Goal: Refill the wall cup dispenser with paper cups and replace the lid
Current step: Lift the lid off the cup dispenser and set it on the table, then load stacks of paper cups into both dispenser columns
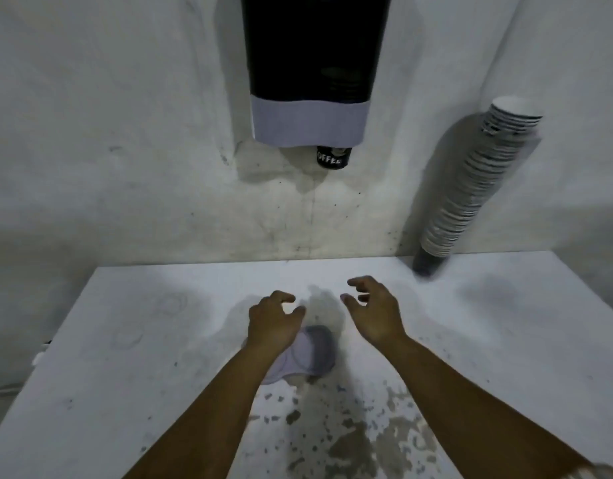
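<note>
The dark wall cup dispenser [313, 63] with a pale grey base band hangs on the wall at top centre. A black cup marked COFFEE [333, 157] pokes out of its bottom. A tall stack of paper cups [471, 191] leans against the wall at the right, its foot on the table. The pale grey lid [313, 352] lies on the table, partly under my left wrist. My left hand [272, 321] and my right hand [376, 311] hover over the table with loosely curled fingers, holding nothing.
The white table [125, 375] has a worn, stained patch at the front centre. The corner of the rough white walls [407, 202] runs down behind the cup stack. A white cable lies off the table's left edge.
</note>
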